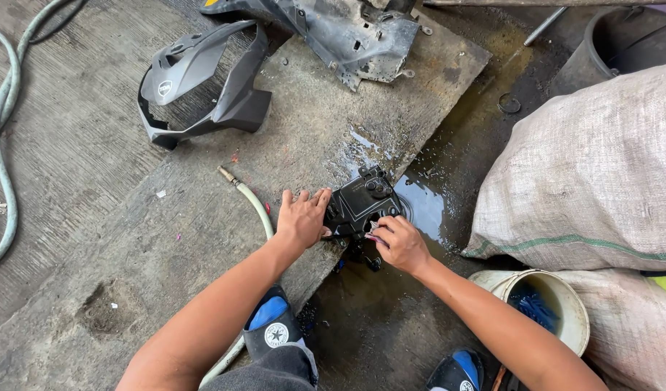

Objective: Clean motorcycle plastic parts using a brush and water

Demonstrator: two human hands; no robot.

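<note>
While both hands' fingers grip black part [362,203] | hose [249,199] left | sack [593,159] right

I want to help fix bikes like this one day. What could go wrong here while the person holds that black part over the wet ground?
1. The black part lies by a puddle; wet, it might slip from the left hand and right hand.
2. The floor under the sandals looks dark and wet, so a foot could slide.
3. The hose runs beside the left arm and foot, and could trip someone.
</note>
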